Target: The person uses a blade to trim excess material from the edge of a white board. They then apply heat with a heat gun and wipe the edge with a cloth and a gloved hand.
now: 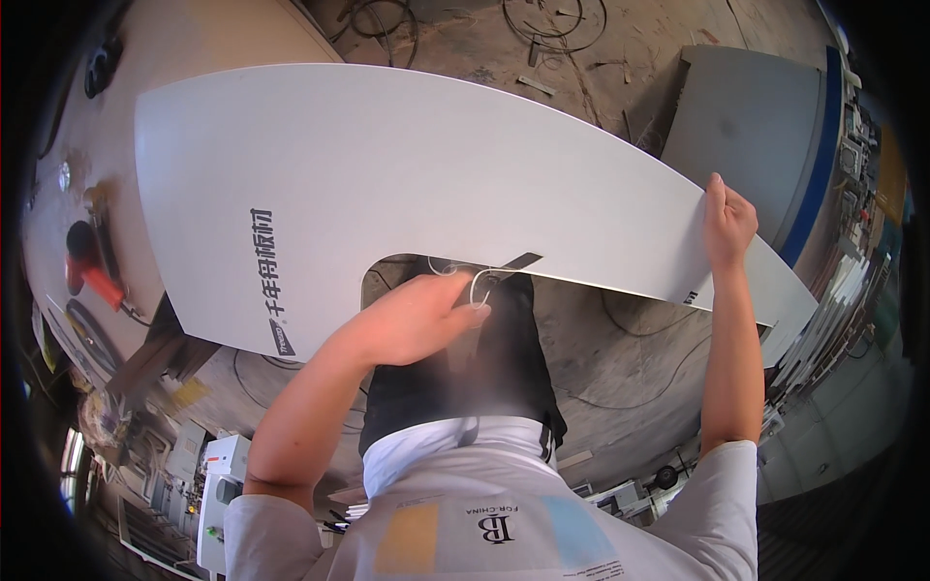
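Observation:
A large white panel (436, 165) with a rounded cutout in its near edge lies across the view in front of me. My left hand (417, 318) is closed at that cutout, around a dark flat blade-like tool (523, 261) whose end rests against the panel's edge; its grip is hidden by my fingers. Thin white curled strips (474, 287) hang by my fingertips. Over at the right, my right hand (729, 225) grips the panel's far edge, thumb pointing up.
At the left, a tan work surface (58, 223) bears a red and black power tool (92, 271). A grey board with a blue edge (756, 126) stands at the far right. Coiled cable (552, 19) and scraps lie on the dusty floor. White machinery (223, 484) is at lower left.

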A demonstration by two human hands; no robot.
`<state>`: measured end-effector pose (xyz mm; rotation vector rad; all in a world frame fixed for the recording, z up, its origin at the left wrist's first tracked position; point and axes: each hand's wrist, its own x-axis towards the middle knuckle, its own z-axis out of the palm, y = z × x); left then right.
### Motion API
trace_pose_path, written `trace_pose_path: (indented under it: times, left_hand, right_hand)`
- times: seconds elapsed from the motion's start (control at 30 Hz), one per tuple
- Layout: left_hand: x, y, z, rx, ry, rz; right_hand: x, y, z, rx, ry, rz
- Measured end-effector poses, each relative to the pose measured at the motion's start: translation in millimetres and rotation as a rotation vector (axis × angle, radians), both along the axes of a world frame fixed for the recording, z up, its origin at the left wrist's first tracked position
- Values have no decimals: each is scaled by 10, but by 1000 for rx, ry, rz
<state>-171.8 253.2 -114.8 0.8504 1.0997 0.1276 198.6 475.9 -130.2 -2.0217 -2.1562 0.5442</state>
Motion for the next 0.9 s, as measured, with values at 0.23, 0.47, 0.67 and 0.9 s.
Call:
trace_pose_path:
  times: [0.23, 0.47, 0.67, 0.9]
  left_hand:
    - [184, 41, -78, 102, 4, -18]
    - [342, 250, 7, -9, -32, -96]
    - [511, 279, 1, 9, -75, -34]
    - [746, 344, -10, 41, -83, -53]
  right_hand:
    - [-39, 5, 22, 9, -33, -20]
    - [-40, 10, 25, 17, -30, -13]
    - [-67, 14, 39, 15, -28, -17]
    - [-58, 15, 40, 11, -24, -10]
